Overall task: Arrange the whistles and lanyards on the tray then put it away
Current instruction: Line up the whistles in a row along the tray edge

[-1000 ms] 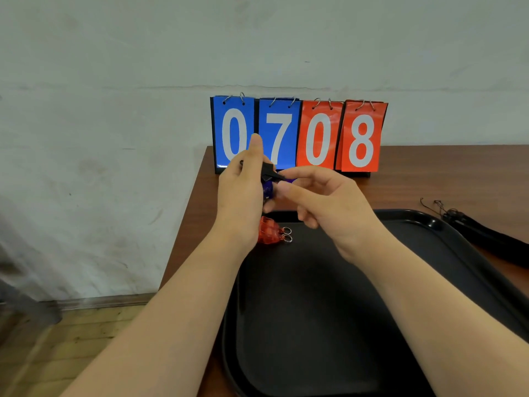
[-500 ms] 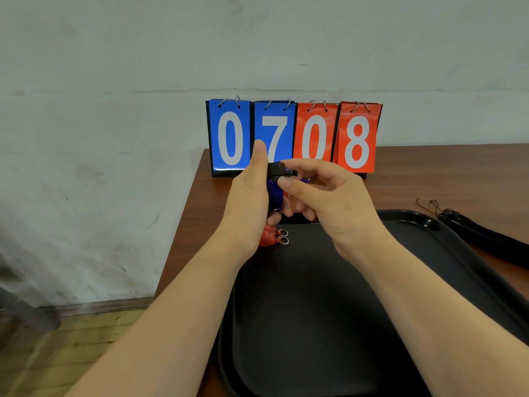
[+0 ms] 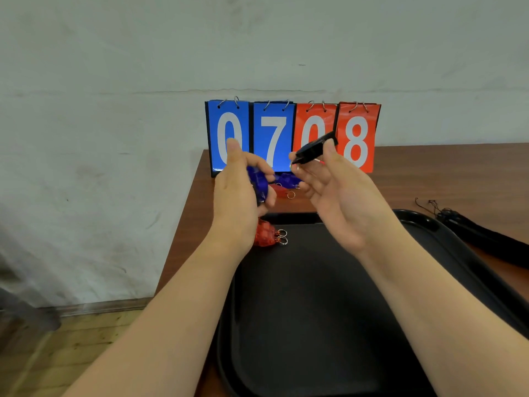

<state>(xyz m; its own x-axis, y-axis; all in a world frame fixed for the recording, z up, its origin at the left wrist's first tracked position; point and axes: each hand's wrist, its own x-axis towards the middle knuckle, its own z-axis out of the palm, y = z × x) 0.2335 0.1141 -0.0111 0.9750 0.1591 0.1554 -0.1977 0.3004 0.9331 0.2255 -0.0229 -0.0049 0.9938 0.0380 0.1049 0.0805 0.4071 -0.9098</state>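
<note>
Blue translucent plastic whistle (image 3: pixel 259 186) and short black strap piece (image 3: pixel 315 150), held together half a second before, had come apart. The hands, touching then, now stood separated, and the strap piece had been carried up toward one o'clock until it crossed the red "0" card. The left hand (image 3: pixel 240 202) kept its fingers curled round the blue whistle, thumb pointing up. The right hand (image 3: pixel 337 193) pinched the strap piece between thumb and forefinger, its other fingers loosely spread. A thin red-and-white bit showed under that piece; what it was could not be told.

At twelve o'clock the flip scoreboard (image 3: pixel 273 133) read "0 7" in white on blue cards and "0 8" in white on red, hung on metal rings before the pale wall (image 3: pixel 114 138).

Red translucent plastic whistles (image 3: pixel 266 237) with steel split rings (image 3: pixel 282 236) lay in the eleven o'clock corner of the black plastic tray (image 3: pixel 315 325), partly hidden by the left wrist. Loose blue and red whistles (image 3: pixel 286 180) lay on the brown wooden table (image 3: pixel 429 173) between tray and scoreboard. Black lanyards (image 3: pixel 486 239) lay at three o'clock, just outside the tray's right rim. The tray's left rim ran near the table's left edge, with plank floor (image 3: pixel 71 339) beyond at eight o'clock. The tray's dark floor showed between the forearms from its middle to six o'clock.
</note>
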